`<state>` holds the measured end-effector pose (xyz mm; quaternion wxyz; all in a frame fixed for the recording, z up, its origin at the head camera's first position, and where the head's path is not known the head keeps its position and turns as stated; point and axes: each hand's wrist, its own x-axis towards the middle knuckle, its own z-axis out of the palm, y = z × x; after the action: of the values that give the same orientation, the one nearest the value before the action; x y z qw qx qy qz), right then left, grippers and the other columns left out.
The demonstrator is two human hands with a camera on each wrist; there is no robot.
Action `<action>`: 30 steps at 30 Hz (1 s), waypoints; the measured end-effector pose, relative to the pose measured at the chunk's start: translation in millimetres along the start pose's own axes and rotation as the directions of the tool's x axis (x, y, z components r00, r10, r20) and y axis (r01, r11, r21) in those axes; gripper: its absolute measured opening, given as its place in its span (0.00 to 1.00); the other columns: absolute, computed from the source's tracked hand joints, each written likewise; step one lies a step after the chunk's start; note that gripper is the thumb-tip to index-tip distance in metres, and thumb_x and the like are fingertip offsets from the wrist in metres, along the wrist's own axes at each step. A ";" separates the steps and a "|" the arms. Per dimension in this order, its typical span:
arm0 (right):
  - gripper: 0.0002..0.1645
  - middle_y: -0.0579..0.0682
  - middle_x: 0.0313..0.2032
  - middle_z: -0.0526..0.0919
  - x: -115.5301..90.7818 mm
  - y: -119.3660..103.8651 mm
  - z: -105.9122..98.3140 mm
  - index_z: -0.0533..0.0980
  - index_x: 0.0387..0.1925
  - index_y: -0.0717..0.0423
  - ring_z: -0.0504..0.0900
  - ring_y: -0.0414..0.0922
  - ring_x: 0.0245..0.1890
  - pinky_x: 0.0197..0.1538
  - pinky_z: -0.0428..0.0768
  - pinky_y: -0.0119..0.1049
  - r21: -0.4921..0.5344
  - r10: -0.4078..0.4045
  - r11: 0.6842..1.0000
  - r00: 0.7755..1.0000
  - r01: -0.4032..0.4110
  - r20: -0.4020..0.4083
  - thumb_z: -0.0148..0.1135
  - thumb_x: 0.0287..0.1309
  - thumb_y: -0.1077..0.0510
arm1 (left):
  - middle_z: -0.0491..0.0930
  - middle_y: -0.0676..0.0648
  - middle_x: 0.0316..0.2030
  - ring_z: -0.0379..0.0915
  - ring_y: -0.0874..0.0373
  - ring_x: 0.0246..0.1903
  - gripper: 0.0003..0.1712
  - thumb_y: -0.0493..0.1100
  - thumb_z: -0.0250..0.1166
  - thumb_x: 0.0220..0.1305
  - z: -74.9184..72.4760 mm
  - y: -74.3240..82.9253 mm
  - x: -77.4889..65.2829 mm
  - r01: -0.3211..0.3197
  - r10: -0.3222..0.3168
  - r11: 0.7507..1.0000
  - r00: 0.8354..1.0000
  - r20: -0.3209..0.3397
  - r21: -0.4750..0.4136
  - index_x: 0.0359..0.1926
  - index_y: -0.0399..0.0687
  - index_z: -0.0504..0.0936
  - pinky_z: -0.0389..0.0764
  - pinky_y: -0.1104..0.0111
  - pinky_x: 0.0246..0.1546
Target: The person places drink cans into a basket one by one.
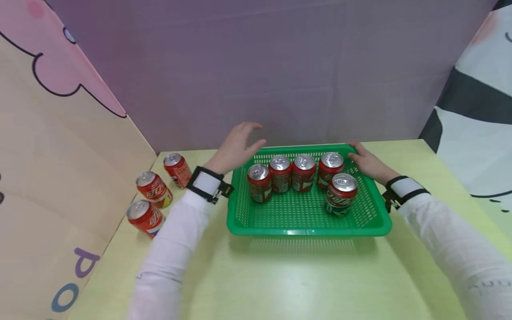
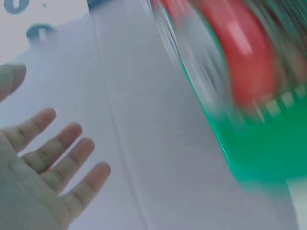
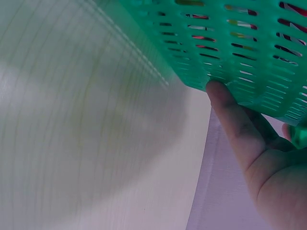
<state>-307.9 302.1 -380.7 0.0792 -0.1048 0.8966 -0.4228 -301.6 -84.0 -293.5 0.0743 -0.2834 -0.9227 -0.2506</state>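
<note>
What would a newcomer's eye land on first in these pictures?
The bright green basket near the middle of the head view, with five red cans standing in it, draws the eye first. Three more red cans stand to its left. The right hand grips the basket's far right corner; the left hand hovers open by the far left one.

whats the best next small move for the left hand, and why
Probably move the left hand to the rearmost outside can. That hand is empty, this can and two more cans are on the table left of the green basket, five cans are inside it, and the right hand grips the basket.
</note>
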 end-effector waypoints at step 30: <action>0.31 0.69 0.67 0.51 -0.8 -1.4 0.1 0.46 0.70 0.63 0.47 0.66 0.69 0.66 0.49 0.64 -0.001 0.002 1.000 1.000 -0.002 0.004 0.33 0.73 0.53 | 0.68 0.28 0.52 0.70 0.28 0.44 0.36 0.60 0.57 0.60 2.8 -199.8 -77.2 0.688 -0.600 0.681 0.721 -0.347 0.251 0.54 0.31 0.68 0.74 0.41 0.38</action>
<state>-306.9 301.3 -379.6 0.0813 -0.1047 0.8968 -0.4221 -349.6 -262.7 -401.4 0.1412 0.1125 -0.9765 -0.1177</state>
